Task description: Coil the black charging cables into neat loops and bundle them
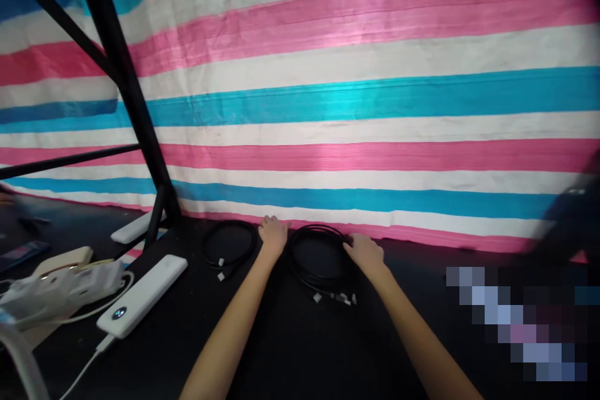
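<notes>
Two coils of black cable lie on the black table: a smaller coiled cable [229,265] on the left and a larger coiled cable [304,275] to its right. White or pale connectors [344,299] show at the near side of the larger coil. My left hand [273,234] is on the table between the coils, thumb spread toward the larger one, fingers apart. At the right edge of the larger coil, my right hand [366,253] has its thumb and fingers on the cable; the fingertips are partly hidden.
A white power bank [143,297] with a plugged-in cable lies left, near a power strip [65,287] with chargers. Another white block [135,226] lies behind. A black metal frame [126,87] rises at left; striped sheeting [351,100] hangs behind. A pixelated patch covers the lower right.
</notes>
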Demonstrator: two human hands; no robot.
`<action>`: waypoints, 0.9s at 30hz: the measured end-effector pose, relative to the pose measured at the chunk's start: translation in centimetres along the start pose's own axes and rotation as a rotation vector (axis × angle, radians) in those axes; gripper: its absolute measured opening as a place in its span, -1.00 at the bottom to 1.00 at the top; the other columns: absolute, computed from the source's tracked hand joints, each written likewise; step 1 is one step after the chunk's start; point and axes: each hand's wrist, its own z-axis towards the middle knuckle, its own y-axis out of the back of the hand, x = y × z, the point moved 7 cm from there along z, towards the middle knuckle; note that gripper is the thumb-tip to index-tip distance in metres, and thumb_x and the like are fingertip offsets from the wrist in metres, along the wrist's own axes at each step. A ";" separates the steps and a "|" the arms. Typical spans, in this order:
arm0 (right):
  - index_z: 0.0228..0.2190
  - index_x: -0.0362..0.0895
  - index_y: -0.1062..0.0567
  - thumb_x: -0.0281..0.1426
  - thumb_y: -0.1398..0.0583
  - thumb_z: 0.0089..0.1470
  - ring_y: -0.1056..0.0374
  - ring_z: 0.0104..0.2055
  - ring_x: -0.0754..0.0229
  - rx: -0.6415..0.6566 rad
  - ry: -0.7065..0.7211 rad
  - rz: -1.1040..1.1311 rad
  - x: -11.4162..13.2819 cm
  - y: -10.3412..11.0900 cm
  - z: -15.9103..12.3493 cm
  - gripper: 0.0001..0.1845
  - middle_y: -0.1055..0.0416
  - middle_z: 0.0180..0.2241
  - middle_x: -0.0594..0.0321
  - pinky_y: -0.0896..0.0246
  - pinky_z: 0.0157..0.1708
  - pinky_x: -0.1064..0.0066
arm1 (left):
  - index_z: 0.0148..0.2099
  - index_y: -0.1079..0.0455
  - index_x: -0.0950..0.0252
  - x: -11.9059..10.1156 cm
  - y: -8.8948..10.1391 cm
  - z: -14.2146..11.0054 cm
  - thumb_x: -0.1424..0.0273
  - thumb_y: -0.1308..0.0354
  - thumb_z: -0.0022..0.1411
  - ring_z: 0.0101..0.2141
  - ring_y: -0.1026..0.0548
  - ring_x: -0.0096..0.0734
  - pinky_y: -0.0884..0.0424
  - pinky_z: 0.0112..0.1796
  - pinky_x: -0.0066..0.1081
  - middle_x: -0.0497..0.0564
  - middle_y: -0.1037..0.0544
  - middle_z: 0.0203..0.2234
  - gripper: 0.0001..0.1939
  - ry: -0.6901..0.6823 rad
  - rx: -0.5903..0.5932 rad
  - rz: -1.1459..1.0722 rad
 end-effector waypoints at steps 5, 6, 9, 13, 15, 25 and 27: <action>0.01 -0.15 -0.41 -0.25 -0.04 0.15 -0.35 0.00 -0.04 -0.074 0.011 0.073 0.7 2.9 -0.6 -0.56 -0.44 -0.05 0.04 -0.24 -0.13 0.21 | 0.10 -0.26 0.32 5.6 0.8 1.8 0.26 -0.11 0.23 -0.02 -0.38 -0.18 -0.37 -0.05 -0.07 0.15 -0.34 0.03 -0.57 0.239 0.124 0.022; 0.00 -0.14 -0.41 -0.24 -0.05 0.14 -0.36 -0.02 -0.03 -0.087 0.020 0.105 0.9 3.4 -0.8 -0.56 -0.46 -0.08 0.06 -0.24 -0.15 0.22 | 0.08 -0.27 0.33 6.3 0.7 1.9 0.27 -0.11 0.23 -0.06 -0.40 -0.22 -0.40 -0.08 -0.12 0.15 -0.37 0.00 -0.59 0.259 0.168 0.012; -0.04 -0.12 -0.44 -0.25 -0.08 0.08 -0.38 -0.08 0.01 -0.120 0.045 0.222 1.4 4.9 -1.5 -0.58 -0.50 -0.14 0.14 -0.25 -0.20 0.26 | 0.04 -0.31 0.35 7.0 0.7 2.0 0.28 -0.13 0.22 -0.11 -0.44 -0.27 -0.43 -0.13 -0.18 0.13 -0.41 -0.06 -0.62 0.258 0.250 -0.024; -0.14 -0.08 -0.50 -0.27 -0.12 0.03 -0.42 -0.17 0.05 -0.176 0.084 0.327 1.4 6.4 -1.9 -0.65 -0.53 -0.24 0.19 -0.24 -0.29 0.31 | 0.00 -0.33 0.36 6.0 4.7 1.4 0.28 -0.11 0.23 -0.11 -0.44 -0.26 -0.41 -0.11 -0.17 0.13 -0.44 -0.09 -0.65 0.217 0.166 -0.074; -0.21 -0.07 -0.52 -0.26 -0.13 0.01 -0.43 -0.23 0.07 -0.205 0.130 0.387 1.6 7.2 -2.1 -0.69 -0.53 -0.28 0.20 -0.24 -0.31 0.31 | -0.05 -0.38 0.42 5.5 8.5 0.4 0.34 -0.05 0.26 -0.10 -0.45 -0.15 -0.38 -0.12 -0.17 0.23 -0.47 -0.13 -0.70 0.184 0.054 -0.108; -0.06 -0.08 -0.44 -0.04 -0.07 0.09 -0.39 -0.14 0.07 0.066 0.378 1.074 6.1 9.3 -5.5 -0.49 -0.46 -0.13 0.08 -0.31 -0.18 0.24 | -0.23 -0.44 0.32 -0.6 19.9 -9.0 0.32 -0.13 0.12 -0.71 0.02 -0.66 0.09 -0.67 -0.60 -0.21 0.00 -0.71 -0.80 -0.388 -0.192 -1.457; -0.04 -0.07 -0.41 0.03 0.03 0.13 -0.41 -0.14 0.06 0.201 0.414 1.273 6.9 9.8 -6.5 -0.43 -0.46 -0.13 0.06 -0.30 -0.15 0.21 | -0.25 -0.43 0.34 -1.5 19.6 -9.4 0.36 -0.15 0.11 -0.70 0.07 -0.69 0.12 -0.68 -0.62 -0.23 0.05 -0.70 -0.82 -0.403 -0.194 -1.636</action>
